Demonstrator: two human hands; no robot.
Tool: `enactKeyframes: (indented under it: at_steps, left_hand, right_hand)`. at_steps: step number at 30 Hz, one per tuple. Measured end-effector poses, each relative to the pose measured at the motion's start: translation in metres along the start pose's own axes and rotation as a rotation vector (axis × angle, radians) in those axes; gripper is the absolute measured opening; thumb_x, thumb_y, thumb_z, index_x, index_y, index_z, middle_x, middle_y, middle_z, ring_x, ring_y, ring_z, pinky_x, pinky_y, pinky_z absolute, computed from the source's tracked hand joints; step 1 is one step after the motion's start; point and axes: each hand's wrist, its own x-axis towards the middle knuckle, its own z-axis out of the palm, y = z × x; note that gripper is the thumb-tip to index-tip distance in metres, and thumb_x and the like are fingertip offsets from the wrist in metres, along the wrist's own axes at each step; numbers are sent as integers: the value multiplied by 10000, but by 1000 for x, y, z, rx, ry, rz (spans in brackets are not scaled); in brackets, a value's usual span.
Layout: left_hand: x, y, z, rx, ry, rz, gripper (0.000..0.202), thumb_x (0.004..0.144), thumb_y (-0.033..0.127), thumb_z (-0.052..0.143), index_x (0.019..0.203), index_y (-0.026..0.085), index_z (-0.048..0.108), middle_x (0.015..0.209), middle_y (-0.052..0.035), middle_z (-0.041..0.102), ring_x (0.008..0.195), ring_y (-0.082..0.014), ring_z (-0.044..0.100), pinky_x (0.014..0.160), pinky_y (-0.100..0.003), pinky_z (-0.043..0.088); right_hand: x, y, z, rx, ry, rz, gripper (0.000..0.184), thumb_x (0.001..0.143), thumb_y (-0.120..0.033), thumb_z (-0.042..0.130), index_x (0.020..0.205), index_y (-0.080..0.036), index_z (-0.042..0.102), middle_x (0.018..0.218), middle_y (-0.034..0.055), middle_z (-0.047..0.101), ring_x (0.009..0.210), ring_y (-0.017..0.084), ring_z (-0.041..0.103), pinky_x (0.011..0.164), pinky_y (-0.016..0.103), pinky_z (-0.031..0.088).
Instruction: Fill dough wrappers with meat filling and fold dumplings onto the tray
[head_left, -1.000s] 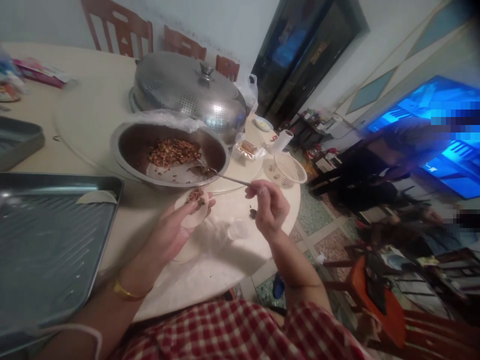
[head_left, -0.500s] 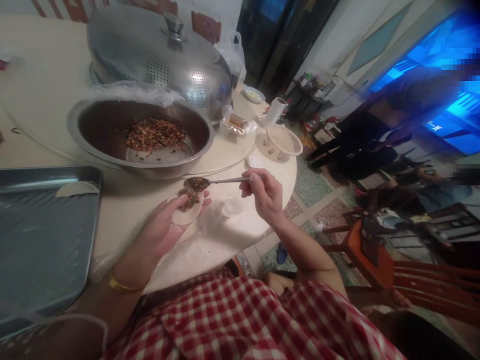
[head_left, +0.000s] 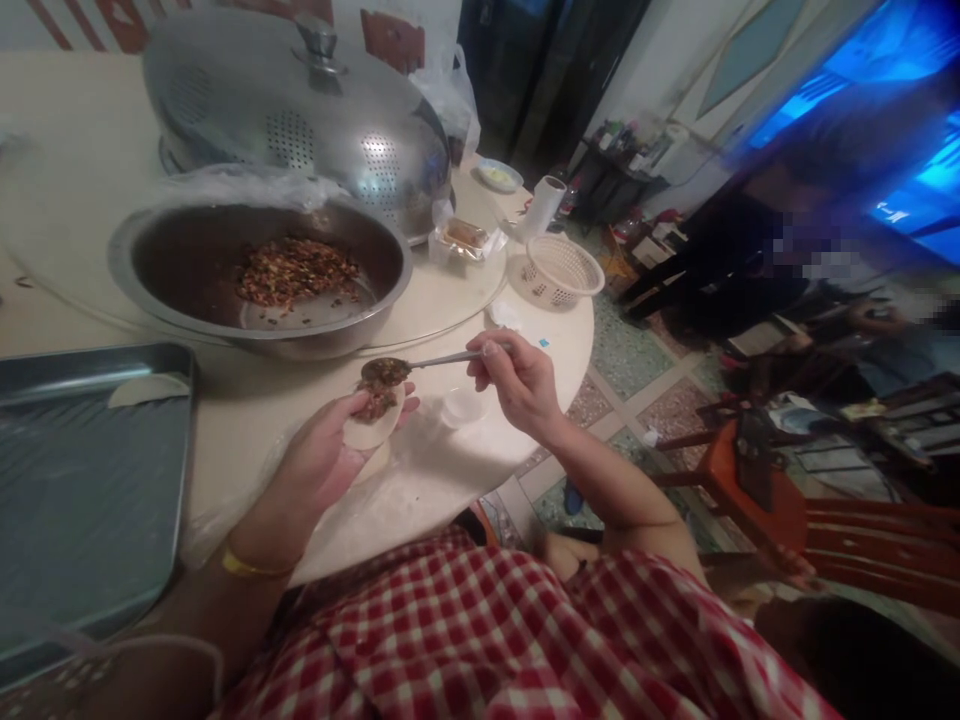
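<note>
My left hand [head_left: 330,450] cradles a round dough wrapper [head_left: 367,432], with chopped filling [head_left: 377,402] heaped on its upper part. Pinched by the handle in my right hand [head_left: 517,385] is a metal spoon [head_left: 442,358]; its bowl, with filling in it, is over the wrapper's far edge. Behind both hands stands a wide steel basin [head_left: 277,345] holding more chopped filling [head_left: 296,272]. A small white cup [head_left: 463,407] sits on the table between my hands. On the left, a dark metal tray [head_left: 90,480] has one folded dumpling [head_left: 150,389] near its far edge.
A large steel lid [head_left: 300,110] with perforated patches rises behind the basin. To its right are a clear package [head_left: 466,240], a white plastic basket [head_left: 562,270] and a paper roll [head_left: 545,203]. A wooden chair [head_left: 757,480] and people are on the right.
The view has shifted slightly. My right hand and the spoon have come a little to the left, the spoon's bowl staying at the wrapper, where more filling now shows.
</note>
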Motion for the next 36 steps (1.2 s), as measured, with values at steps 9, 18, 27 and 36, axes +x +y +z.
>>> enactKeyframes:
  at_steps: [9,18,27,36]
  left_hand:
    - [5,-2,-5,92,-12,74,187,907,188,608,998,117,757,1071,-122,787,1030,-218,734,876,-287,605]
    - [0,15,-4,11,0,51,265,980,244,508,1106,157,723,1101,-110,778,989,-196,742,942,-321,589]
    - [4,23,-21,-122,-75,70,432,1008,432,393,1207,170,673,1114,-129,770,980,-216,735,930,-337,578]
    - [2,22,-29,-133,-51,98,316,934,336,536,1181,223,698,1117,-79,775,1021,-232,735,971,-371,567]
  right_hand:
    - [36,21,-1,317,72,753,146,880,-157,523,751,-157,591,486,-65,566,357,56,463,363,150,406]
    - [66,21,-1,418,93,747,161,909,-159,480,768,-171,557,516,-65,530,395,61,439,407,159,445]
    - [132,46,49,-387,-111,-317,221,1043,-332,435,984,-220,616,889,22,707,795,131,697,796,307,598]
    - [108,21,46,-343,-12,-467,355,1045,-483,408,999,-238,661,847,33,707,777,161,696,764,351,605]
